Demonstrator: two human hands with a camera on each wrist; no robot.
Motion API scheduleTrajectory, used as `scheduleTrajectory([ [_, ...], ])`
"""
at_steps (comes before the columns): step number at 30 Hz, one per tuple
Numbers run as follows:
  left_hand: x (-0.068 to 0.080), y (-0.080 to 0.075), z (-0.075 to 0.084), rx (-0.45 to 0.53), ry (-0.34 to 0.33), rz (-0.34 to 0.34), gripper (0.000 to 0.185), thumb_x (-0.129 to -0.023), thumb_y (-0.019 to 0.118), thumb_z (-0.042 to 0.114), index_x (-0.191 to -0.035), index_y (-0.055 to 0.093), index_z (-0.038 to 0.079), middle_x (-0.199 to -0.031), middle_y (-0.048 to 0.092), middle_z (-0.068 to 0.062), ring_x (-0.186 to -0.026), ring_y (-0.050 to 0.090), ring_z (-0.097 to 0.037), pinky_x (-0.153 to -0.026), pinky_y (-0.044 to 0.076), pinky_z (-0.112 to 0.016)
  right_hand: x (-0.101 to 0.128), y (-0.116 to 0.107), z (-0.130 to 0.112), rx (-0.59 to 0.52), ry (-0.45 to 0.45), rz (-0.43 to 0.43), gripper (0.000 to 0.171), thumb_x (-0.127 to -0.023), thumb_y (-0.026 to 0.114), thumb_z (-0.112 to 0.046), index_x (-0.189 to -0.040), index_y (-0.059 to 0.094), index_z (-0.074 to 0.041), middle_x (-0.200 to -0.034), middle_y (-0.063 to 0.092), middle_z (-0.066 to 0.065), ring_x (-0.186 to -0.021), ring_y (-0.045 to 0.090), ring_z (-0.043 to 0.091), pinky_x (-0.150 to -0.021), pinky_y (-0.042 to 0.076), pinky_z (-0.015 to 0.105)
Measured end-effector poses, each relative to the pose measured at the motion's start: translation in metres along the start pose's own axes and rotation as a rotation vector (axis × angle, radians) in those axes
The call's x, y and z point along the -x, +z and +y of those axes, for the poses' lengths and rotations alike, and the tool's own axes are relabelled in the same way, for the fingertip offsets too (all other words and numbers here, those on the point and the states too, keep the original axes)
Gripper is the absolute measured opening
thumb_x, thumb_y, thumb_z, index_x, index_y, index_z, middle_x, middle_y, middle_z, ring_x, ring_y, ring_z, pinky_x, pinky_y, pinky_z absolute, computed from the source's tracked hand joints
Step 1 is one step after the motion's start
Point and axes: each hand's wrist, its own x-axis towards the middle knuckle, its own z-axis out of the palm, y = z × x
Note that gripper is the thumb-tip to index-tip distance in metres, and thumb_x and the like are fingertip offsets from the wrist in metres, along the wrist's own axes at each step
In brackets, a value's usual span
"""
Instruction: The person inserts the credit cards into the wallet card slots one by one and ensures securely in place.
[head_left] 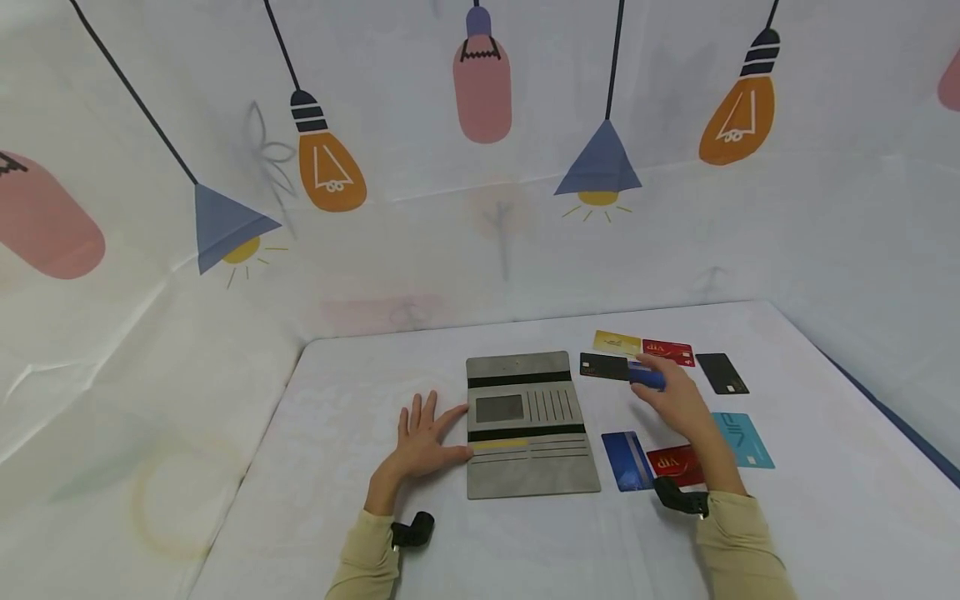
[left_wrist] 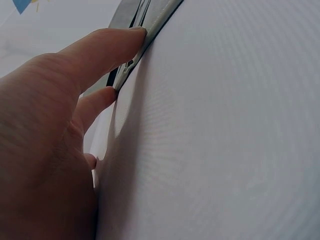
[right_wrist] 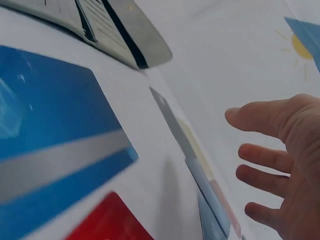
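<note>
A grey wallet (head_left: 534, 481) lies unfolded on the table, with black bands, a window pocket and a yellow card (head_left: 500, 444) showing in a slot. My left hand (head_left: 426, 446) has its fingers spread, and its thumb and index finger touch the wallet's left edge. To the wallet's right, my right hand (head_left: 675, 398) hovers over a small blue card (head_left: 647, 377) beside a black card (head_left: 603, 366). In the right wrist view the right hand (right_wrist: 295, 165) has its fingers apart, with nothing between them.
Behind the right hand lie a yellow card (head_left: 617, 342), a red card (head_left: 675, 352) and another black card (head_left: 722, 373). Nearer lie a striped blue card (head_left: 627, 461), a second red card (head_left: 672, 465) and a light blue card (head_left: 744, 440). A lamp-patterned cloth (head_left: 420, 258) hangs behind the table.
</note>
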Motion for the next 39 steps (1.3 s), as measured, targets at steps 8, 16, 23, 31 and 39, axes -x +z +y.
scheduleTrajectory([
  [8, 0.0, 0.001, -0.002, -0.003, 0.006, 0.01, 0.074, -0.085, 0.07, 0.052, -0.149, 0.046, 0.025, -0.163, 0.006, -0.026, -0.149, -0.009, -0.046, -0.115, -0.008, -0.063, 0.006, -0.013, 0.029, 0.142, 0.082, 0.007, 0.074, -0.091, 0.067, -0.026, -0.147, 0.031, 0.005, -0.142, 0.032, 0.04, -0.127, 0.031, 0.058, -0.101, 0.028, 0.075],
  [16, 0.001, 0.001, -0.001, 0.016, 0.005, 0.005, 0.074, -0.085, 0.07, 0.051, -0.149, 0.046, 0.024, -0.163, 0.006, -0.026, -0.149, -0.01, -0.046, -0.115, -0.009, -0.063, 0.018, -0.026, 0.055, 0.214, 0.171, -0.12, 0.086, -0.088, 0.07, -0.038, -0.139, 0.033, 0.02, -0.139, 0.025, 0.045, -0.128, 0.025, 0.059, -0.105, 0.026, 0.072],
  [23, 0.001, 0.0, 0.001, 0.016, 0.006, 0.005, 0.073, -0.085, 0.07, 0.051, -0.149, 0.046, 0.025, -0.163, 0.006, -0.026, -0.149, -0.01, -0.047, -0.115, -0.009, -0.063, 0.018, -0.03, 0.058, 0.176, 0.199, -0.14, 0.076, -0.09, 0.068, -0.033, -0.135, 0.038, 0.02, -0.142, 0.02, 0.044, -0.131, 0.02, 0.059, -0.106, 0.023, 0.072],
  [31, 0.003, -0.002, 0.002, 0.011, 0.019, 0.015, 0.073, -0.085, 0.07, 0.05, -0.148, 0.047, 0.023, -0.162, 0.008, -0.028, -0.149, -0.007, -0.048, -0.115, -0.007, -0.065, 0.016, -0.031, 0.057, 0.17, 0.207, -0.131, 0.071, -0.09, 0.069, -0.03, -0.132, 0.041, 0.019, -0.139, 0.023, 0.044, -0.129, 0.024, 0.058, -0.105, 0.026, 0.072],
  [39, 0.001, -0.002, 0.002, 0.015, 0.01, 0.009, 0.073, -0.085, 0.071, 0.05, -0.149, 0.046, 0.024, -0.162, 0.007, -0.027, -0.149, -0.009, -0.047, -0.115, -0.008, -0.064, 0.017, -0.032, 0.055, 0.177, 0.2, -0.113, 0.066, -0.089, 0.069, -0.026, -0.129, 0.043, 0.02, -0.135, 0.027, 0.044, -0.124, 0.029, 0.058, -0.104, 0.03, 0.071],
])
